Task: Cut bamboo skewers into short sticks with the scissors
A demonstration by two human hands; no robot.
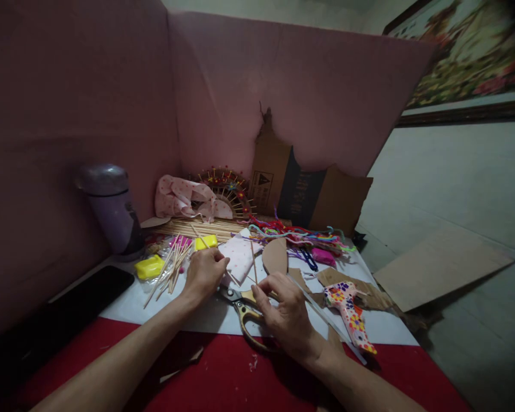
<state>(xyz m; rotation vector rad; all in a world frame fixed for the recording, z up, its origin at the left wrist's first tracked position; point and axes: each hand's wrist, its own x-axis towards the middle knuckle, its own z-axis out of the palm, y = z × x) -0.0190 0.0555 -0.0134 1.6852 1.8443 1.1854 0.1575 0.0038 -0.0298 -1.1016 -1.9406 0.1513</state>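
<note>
My left hand is closed, its fingertips pinching a thin wooden stick that slants up and left. My right hand pinches another thin stick, which points almost straight up. Under and beside the right hand lie scissors with dark gold handles, partly covered by it. A folded pale cloth with small dots is just beyond both hands. Behind the right hand rests a rounded cardboard piece. Left of my left hand, loose wooden sticks lie in a pile.
Yellow packets, a lilac tumbler and a black phone are at left. Behind stand a stick-and-cardboard fan shape and torn cardboard. Colourful pipe cleaners lie mid-table; a flowered glue gun is at right.
</note>
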